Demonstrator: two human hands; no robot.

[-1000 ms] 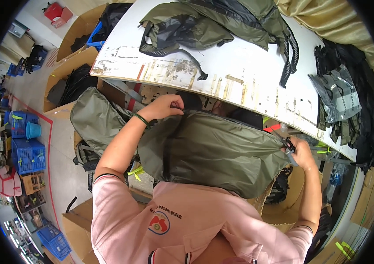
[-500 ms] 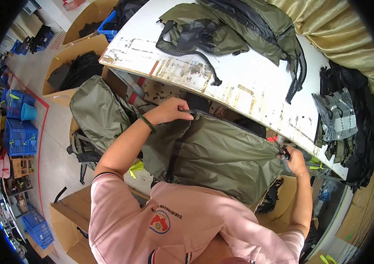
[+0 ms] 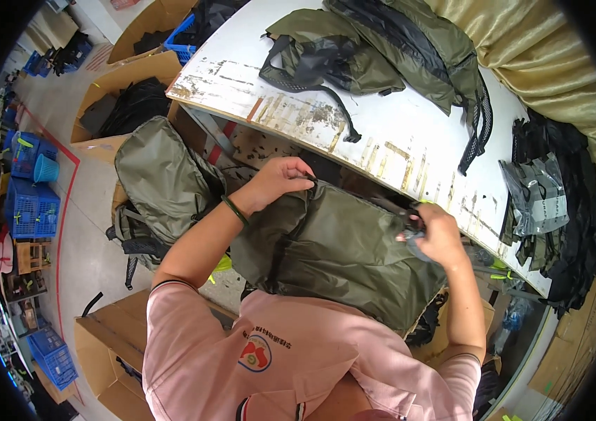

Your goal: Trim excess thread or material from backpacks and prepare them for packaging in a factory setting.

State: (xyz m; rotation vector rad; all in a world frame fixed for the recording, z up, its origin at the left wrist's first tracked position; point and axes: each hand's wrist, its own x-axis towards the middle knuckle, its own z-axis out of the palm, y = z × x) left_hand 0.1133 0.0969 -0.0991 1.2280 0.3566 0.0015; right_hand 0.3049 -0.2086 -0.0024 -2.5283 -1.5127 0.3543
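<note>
Presently, the Green Fabric (image 3: 361, 242) Lies Before Us

We see the green fabric spread between our pink shirt (image 3: 298, 344) and the near edge of the white surface (image 3: 222, 76), a little lower than this edge. At its upper border, our left hand (image 3: 280, 184) makes a narrow grip: thumb and fingers pinch the fabric at a dark part. Our right hand (image 3: 440, 235) has its grip closed around a dark tool (image 3: 414, 226), which looks like scissors. The tool is blurred, so we cannot tell whether its tip touches the fabric.

To the left of our left forearm, we notice a second green piece (image 3: 163, 168), with dark straps (image 3: 140, 247) below it. On the surface lie olive garments (image 3: 364, 67) with black mesh straps, and, at the right end, a transparent bag (image 3: 542, 200) on a pile of black pieces (image 3: 582, 203). Behind them hangs a golden curtain (image 3: 529, 42).
</note>
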